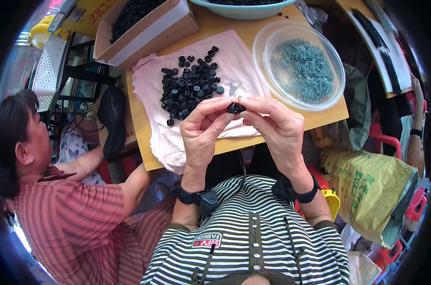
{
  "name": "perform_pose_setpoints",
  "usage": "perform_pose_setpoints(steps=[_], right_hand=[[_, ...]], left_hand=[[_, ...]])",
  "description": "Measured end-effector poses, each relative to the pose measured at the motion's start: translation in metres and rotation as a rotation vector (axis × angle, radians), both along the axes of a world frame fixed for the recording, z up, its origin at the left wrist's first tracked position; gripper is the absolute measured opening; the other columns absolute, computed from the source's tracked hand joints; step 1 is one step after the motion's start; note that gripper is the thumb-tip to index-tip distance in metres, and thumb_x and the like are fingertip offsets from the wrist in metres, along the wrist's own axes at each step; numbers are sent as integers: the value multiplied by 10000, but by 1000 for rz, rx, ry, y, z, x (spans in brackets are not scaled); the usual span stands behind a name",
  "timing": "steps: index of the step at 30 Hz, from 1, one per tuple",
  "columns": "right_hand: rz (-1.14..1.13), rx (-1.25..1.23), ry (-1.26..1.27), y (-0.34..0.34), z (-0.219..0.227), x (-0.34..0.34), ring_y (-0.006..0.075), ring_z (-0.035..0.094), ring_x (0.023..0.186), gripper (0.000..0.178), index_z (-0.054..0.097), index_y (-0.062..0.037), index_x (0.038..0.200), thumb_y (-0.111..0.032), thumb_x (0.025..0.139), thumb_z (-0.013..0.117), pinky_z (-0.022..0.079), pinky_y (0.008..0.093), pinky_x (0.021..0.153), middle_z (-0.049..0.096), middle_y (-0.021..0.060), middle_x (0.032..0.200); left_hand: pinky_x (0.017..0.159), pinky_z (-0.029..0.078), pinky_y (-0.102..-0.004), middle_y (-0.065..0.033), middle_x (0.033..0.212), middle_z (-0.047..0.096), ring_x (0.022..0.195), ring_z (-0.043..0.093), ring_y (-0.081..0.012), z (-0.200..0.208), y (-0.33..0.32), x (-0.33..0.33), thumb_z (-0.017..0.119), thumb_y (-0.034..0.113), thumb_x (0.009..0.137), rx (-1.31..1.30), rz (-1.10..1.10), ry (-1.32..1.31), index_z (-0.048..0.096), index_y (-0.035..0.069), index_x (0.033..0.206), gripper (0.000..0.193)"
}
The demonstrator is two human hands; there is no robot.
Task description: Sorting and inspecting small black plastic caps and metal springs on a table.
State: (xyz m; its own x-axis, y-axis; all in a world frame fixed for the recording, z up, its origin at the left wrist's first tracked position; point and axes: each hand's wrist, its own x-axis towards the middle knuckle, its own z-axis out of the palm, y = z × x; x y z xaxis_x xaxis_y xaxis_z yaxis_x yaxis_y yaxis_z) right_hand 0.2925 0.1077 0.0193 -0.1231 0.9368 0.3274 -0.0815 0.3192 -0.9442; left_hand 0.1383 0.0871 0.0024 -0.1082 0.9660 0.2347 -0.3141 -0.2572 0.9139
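A small round black plastic part (233, 109) is pinched between the fingertips of both my hands, above the near edge of the table. My left hand (199, 128) grips it from the left, thumb and forefinger closed. From the right, my right hand (281, 127) closes on it too; whether a screw is also between those fingertips is too small to tell. Just beyond the fingers, a few loose screws (233, 88) lie on a pink cloth (153, 116). Left of them, a heap of similar black plastic parts (187, 90) is spread over the cloth.
A clear round tub (336, 90) of screws stands at the table's right. Behind the heap are a cardboard box (149, 35) of black parts and a pale blue basin (244, 10). A person in a striped red shirt (82, 209) sits close at left. A yellow sack (362, 190) stands at right.
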Motion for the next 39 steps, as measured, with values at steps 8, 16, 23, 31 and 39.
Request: perform_pose_setpoints(steps=[8, 16, 23, 31, 39], right_hand=[[51, -151, 124, -1, 1, 2, 159, 656, 844, 245, 682, 5, 1014, 59, 776, 683, 536, 259, 718, 682, 107, 926], [-5, 21, -79, 0, 1, 5, 174, 662, 857, 248, 695, -11, 997, 57, 758, 694, 544, 259, 720, 680, 114, 947], [5, -36, -51, 0, -1, 5, 143, 654, 793, 242, 694, -9, 1004, 44, 769, 696, 542, 244, 679, 676, 107, 922], [17, -128, 95, -1, 0, 2, 105, 638, 747, 217, 686, 12, 1007, 44, 792, 685, 532, 218, 639, 674, 90, 911], [-40, -45, 0, -4, 6, 0, 109, 654, 736, 227, 677, -6, 996, 22, 773, 709, 529, 220, 624, 692, 87, 889]], left_hand=[[846, 536, -257, -103, 1046, 647, 916, 650, -152, 5, -2, 2, 634, -67, 837, -76, -8, -68, 623, -28, 1081, 247], [855, 529, -245, -105, 1087, 618, 945, 634, -146, 2, 0, 1, 629, -103, 822, 8, 17, 75, 644, -28, 1066, 255], [864, 526, -248, -108, 1096, 615, 957, 627, -152, 2, -1, 1, 636, -107, 814, 3, 28, 131, 655, -26, 1050, 250], [878, 535, -276, -126, 1088, 623, 974, 631, -169, -1, 3, 2, 621, -106, 820, -34, -52, -122, 628, -41, 1067, 255], [870, 559, -323, -132, 1088, 626, 988, 632, -185, -6, 2, 0, 620, -89, 827, -57, -45, -147, 623, -33, 1073, 252]])
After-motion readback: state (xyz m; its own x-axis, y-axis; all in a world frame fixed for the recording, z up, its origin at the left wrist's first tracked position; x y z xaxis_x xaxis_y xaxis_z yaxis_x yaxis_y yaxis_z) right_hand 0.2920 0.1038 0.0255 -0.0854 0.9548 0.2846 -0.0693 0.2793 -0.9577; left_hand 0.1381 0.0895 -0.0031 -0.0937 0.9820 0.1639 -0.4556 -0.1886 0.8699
